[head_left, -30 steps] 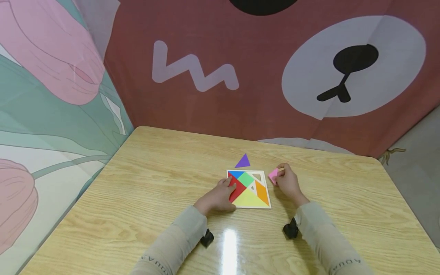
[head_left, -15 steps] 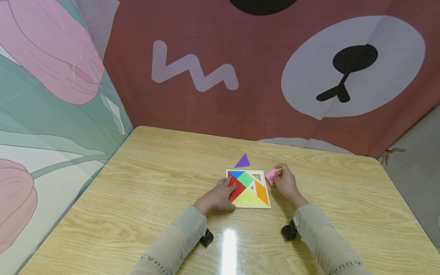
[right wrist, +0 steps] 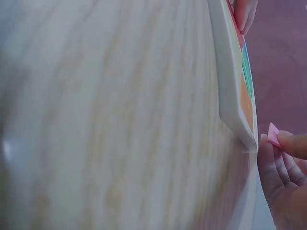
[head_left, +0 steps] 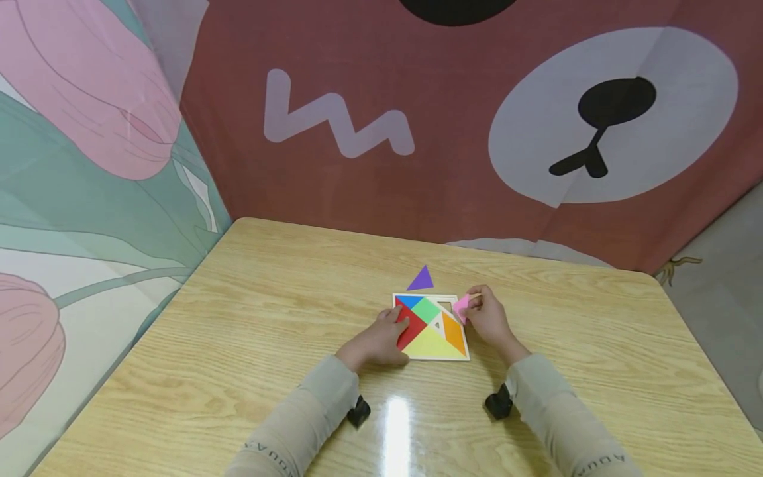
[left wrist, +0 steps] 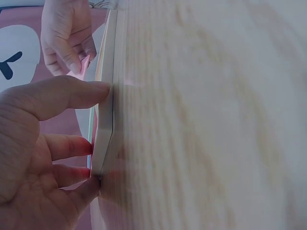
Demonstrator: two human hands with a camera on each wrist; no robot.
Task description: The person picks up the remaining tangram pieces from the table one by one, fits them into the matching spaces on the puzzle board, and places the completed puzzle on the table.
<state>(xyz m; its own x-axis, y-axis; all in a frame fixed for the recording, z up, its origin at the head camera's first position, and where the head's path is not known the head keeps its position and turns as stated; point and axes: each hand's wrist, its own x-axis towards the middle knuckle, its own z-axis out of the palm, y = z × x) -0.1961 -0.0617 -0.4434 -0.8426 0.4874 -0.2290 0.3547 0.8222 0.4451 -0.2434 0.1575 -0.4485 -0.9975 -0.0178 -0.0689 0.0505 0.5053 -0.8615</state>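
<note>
A tangram puzzle board (head_left: 417, 359) with a white frame lies flat on the table. Blue, green, red, yellow and orange pieces fill parts of it, while its upper right corner and a small spot by the orange piece show bare. My left hand (head_left: 381, 339) rests on the board's left side, fingers spread over the red piece (head_left: 415, 333) and its edge. Between thumb and fingers, my right hand (head_left: 491, 318) pinches a pink tangram piece (head_left: 459, 307) at the board's upper right edge. In the right wrist view that pink piece (right wrist: 273, 134) stands tilted at the fingertips.
A purple triangle piece (head_left: 422, 279) lies on the wooden table (head_left: 268, 298) just beyond the board. Behind the table hangs a reddish-brown cloth (head_left: 357, 192) with a cartoon face. Black wrist cameras (head_left: 499, 402) sit under both sleeves.
My right hand has moved left with the pink piece, from beside the board to over its upper right edge. The left hand and the board have stayed put.
</note>
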